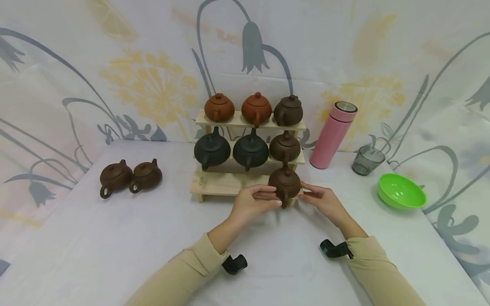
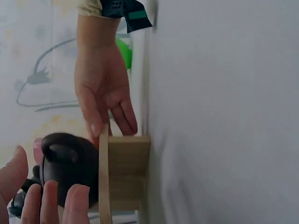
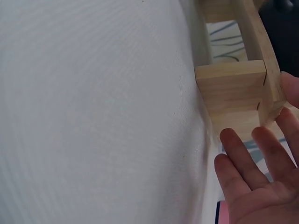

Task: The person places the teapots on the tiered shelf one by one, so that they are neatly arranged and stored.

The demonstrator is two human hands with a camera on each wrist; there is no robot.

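A dark brown teapot (image 1: 285, 183) sits at the right end of the wooden rack's bottom shelf (image 1: 214, 183), its handle facing the front; it looks nearly black in the left wrist view. My left hand (image 1: 253, 201) is at the teapot's left side, fingers and thumb spread and loosely bent. My right hand (image 1: 323, 201) is on the other side, by the shelf's end. The right wrist view has the right thumb (image 3: 290, 88) at the board's edge and the index fingertip close to its corner, while the other fingers (image 3: 245, 161) extend loosely beside the rack.
Above, the middle shelf carries two black teapots (image 1: 250, 149) and a brown one (image 1: 285, 147); the top shelf holds three more (image 1: 256, 108). Two brown teapots (image 1: 147, 176) stand at left. To the right are a pink thermos (image 1: 332, 138), a grey glass (image 1: 368, 160) and a green bowl (image 1: 402, 192).
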